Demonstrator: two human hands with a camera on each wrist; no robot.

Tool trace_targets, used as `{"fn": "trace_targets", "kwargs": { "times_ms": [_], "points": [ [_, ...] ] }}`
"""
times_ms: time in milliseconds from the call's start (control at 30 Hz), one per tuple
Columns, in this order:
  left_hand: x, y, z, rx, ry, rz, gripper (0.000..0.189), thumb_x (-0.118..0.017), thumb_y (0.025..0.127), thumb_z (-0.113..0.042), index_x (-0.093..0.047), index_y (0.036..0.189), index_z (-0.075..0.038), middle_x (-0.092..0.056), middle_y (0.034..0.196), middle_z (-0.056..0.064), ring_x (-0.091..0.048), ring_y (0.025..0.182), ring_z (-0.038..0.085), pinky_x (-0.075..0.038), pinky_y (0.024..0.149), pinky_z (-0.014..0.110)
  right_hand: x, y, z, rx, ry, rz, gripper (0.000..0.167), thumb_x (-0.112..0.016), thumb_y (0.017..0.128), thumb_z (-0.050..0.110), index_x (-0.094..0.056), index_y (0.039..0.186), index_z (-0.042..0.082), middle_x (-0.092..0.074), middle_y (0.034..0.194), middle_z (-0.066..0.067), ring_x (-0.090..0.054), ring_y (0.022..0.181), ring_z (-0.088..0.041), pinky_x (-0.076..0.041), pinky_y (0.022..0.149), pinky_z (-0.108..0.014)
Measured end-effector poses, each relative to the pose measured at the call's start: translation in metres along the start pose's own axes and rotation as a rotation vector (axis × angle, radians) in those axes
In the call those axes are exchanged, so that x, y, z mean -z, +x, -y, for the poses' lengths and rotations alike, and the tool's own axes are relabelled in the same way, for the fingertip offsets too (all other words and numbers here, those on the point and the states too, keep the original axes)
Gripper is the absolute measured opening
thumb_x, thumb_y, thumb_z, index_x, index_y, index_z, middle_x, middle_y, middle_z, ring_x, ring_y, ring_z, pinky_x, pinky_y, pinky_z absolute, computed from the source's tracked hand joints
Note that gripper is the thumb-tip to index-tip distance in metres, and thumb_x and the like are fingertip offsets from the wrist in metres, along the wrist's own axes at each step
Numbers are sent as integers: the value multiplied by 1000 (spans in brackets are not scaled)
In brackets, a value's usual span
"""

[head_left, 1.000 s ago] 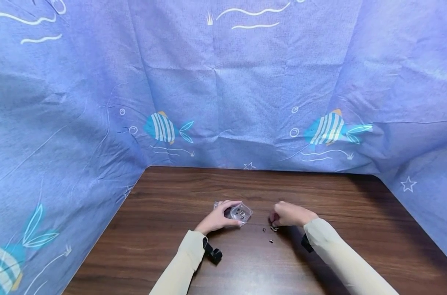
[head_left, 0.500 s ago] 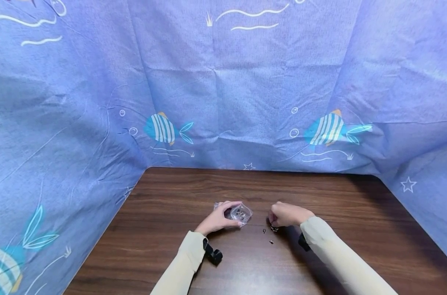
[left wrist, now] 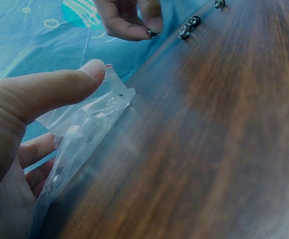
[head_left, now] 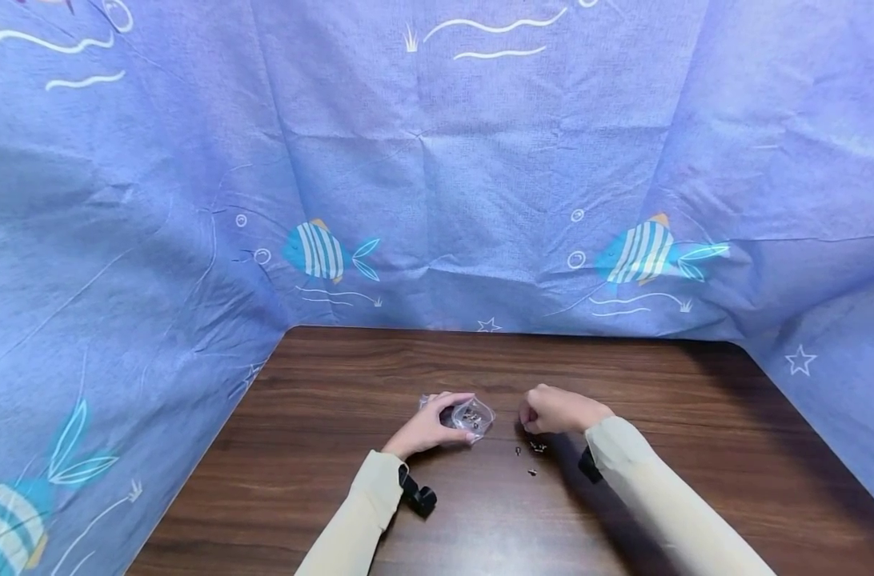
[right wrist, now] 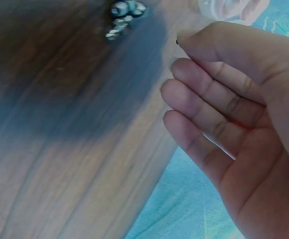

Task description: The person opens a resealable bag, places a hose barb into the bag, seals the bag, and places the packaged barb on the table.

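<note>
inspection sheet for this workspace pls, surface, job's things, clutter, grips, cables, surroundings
surface: dark wood-grain table, glare toward the near edge
job's things: clear bag with small parts inside; loose parts on the table, a cluster and two lone ones
clutter: nothing seen
left grip: holds the bag
right grip: pinches one dark piece
cables: nothing seen
surroundings: blue fish-print cloth behind and on both sides

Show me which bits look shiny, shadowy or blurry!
Head view: pale glare on the table, dark shadow beside the right sleeve; left wrist view: table's near part blurred; right wrist view: blurry metal pieces, broad soft shadow on the table.
</note>
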State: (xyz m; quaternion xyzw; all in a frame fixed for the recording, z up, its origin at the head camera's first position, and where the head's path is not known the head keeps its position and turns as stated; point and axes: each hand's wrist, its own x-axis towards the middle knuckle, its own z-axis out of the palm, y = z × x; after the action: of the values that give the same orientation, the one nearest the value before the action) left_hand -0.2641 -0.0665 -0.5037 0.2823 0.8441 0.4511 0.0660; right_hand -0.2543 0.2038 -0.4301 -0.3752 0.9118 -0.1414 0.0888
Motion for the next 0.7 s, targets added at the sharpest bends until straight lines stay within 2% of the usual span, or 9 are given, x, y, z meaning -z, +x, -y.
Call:
{"fn": "trace_targets", "kwargs": {
  "times_ms": [233, 467, 700],
  "points": [
    [-1, 1, -3, 6, -9, -2, 68, -82, 75, -33, -54, 137, -22, -58, 131, 0, -46, 113, 18, -39, 98, 39, 10, 6, 4, 30, -18, -43, 15, -66, 76, -2, -66, 71, 12, -57, 65, 10, -45, 58, 2, -44, 55, -17],
    [0, 1, -4, 13, 1, -4, 67, -82, 75, -32, -55, 136, -22, -58, 131, -1, -46, 114, 17, -38, 100, 37, 15, 14, 9, 56, -28, -80, 8, -70, 77, 3, -68, 75, 10, -61, 68, 8, -50, 61, 1, -46, 58, -17],
    [0, -3, -3, -4, 2, -3, 67, -81, 76, -32, -54, 137, -21, -58, 132, 1, -48, 114, 18, -40, 99, 36, 15, 24, 20, 58, -18, -82, 6, -70, 78, 4, -70, 78, 10, -65, 73, 6, -54, 64, 0, -48, 61, -17]
  ]
}}
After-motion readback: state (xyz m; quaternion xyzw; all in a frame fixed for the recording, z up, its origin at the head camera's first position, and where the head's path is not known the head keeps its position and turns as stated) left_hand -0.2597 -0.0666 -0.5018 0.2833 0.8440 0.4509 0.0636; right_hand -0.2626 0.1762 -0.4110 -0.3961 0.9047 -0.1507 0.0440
